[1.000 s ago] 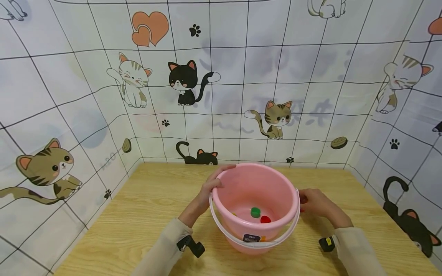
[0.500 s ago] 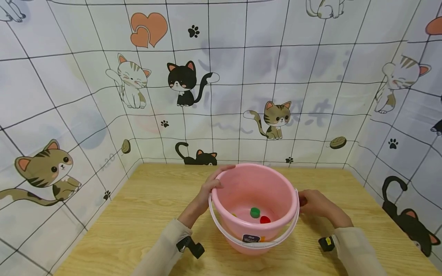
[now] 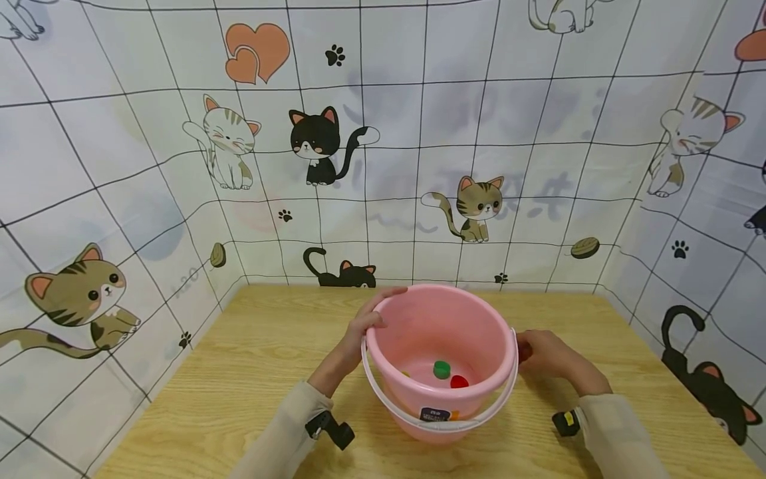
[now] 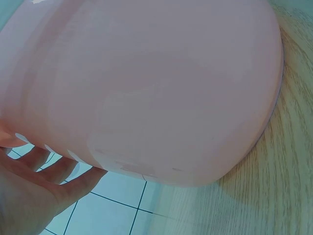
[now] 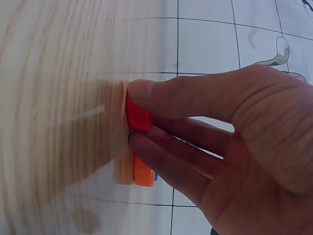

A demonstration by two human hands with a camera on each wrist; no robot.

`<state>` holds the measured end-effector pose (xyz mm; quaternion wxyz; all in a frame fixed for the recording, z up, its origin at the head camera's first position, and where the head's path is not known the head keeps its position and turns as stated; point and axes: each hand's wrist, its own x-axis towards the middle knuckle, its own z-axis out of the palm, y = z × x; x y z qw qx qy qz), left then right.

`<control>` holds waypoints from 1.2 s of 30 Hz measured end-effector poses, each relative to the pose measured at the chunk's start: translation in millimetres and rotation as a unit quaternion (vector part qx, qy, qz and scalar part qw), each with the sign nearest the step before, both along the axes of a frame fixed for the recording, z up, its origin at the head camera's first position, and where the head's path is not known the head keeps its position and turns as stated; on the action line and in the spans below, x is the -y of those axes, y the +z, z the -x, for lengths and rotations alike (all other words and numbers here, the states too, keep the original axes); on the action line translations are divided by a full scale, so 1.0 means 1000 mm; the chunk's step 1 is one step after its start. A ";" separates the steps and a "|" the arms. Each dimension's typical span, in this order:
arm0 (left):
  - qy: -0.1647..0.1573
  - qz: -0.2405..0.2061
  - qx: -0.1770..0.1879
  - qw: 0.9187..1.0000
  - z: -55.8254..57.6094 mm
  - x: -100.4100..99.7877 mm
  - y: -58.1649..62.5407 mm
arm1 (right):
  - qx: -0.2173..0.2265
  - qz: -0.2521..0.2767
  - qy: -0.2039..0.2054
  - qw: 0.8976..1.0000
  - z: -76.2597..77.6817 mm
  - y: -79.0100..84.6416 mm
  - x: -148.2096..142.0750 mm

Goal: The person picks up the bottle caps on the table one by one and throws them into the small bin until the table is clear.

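A pink bucket (image 3: 443, 313) with a white handle (image 3: 473, 424) stands on the table, tilted toward me. My left hand (image 3: 358, 332) grips its left rim, thumb over the edge and fingers spread along the outer wall. Inside lie a green round piece (image 3: 441, 370) and a red piece (image 3: 459, 382); a sliver of yellow peeks past the near rim. Just right of the bucket, my right hand (image 3: 550, 356) pinches another red piece (image 5: 139, 112) between thumb and fingers. That piece sits against a thin wooden board (image 5: 125, 169) beside an orange piece (image 5: 143, 172), with a bit of blue behind. The bucket hides the board from the head view.
The wood-grain table (image 3: 287, 346) reaches back to a wall sheet (image 3: 395, 166) printed with cats and grid lines, which also rises at both sides. A small black camera is strapped at each wrist.
The head view shifts very slightly. My left hand and the bucket hold still. Below my right fingers, a patch of red seen a second ago is now mostly hidden.
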<state>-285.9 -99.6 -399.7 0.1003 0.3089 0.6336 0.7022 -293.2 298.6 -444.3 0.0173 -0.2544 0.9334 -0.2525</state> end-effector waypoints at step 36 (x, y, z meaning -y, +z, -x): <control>0.015 0.014 0.001 1.000 -0.001 -0.001 0.001 | 0.038 -0.015 -0.029 0.999 0.001 0.003 -0.004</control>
